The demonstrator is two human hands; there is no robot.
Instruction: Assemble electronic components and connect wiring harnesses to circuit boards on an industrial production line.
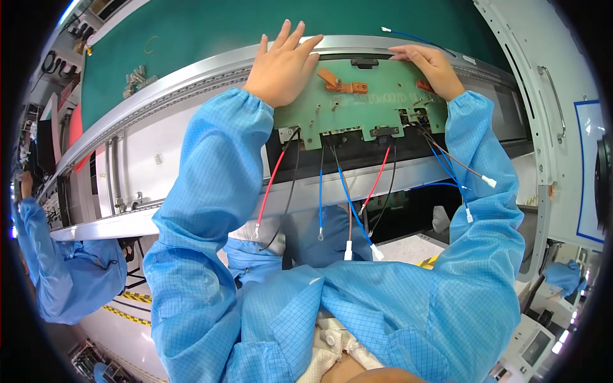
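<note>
A green fixture plate (357, 112) lies across the metal rails in front of me. My left hand (283, 67) rests at its upper left corner, fingers spread toward the far rail and holding nothing. At the upper right, my right hand (431, 67) lies over the plate's far edge, fingers stretched out and thumb partly hidden. An orange-brown clamp lever (345, 84) sits on the plate between my hands. Along the near edge hang a red wire (271, 185), a second red wire (377, 182), blue wires (320, 191) and brown and black ones, several with terminals or white connectors on their ends.
The far silver rail (357, 43) borders a green mat (268, 19). On the mat lie a blue wire (415, 35) and a pile of small metal parts (136, 80). A white machine frame (543, 127) stands at right. Another person's blue sleeve (45, 236) shows at far left.
</note>
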